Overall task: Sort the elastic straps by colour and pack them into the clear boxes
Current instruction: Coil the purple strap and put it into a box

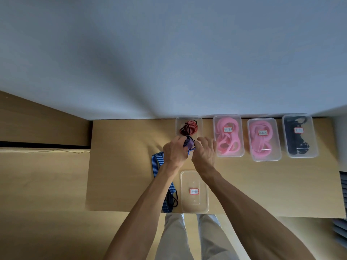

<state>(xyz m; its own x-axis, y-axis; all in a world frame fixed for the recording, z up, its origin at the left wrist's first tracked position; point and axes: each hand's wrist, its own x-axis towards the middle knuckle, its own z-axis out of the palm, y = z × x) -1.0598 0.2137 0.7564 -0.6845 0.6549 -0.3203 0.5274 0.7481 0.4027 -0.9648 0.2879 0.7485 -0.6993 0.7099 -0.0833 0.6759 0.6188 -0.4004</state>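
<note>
Both hands (189, 152) gripping purple strap (189, 143), blue strap (159, 166) under L arm, lid (194, 191) nr edge, pink boxes (228, 136) R

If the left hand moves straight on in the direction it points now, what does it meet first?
The left hand points away from the person, toward the wall. It would probably first meet the open clear box holding the red-and-black strap, just beyond its fingers; depth is unclear.
</note>
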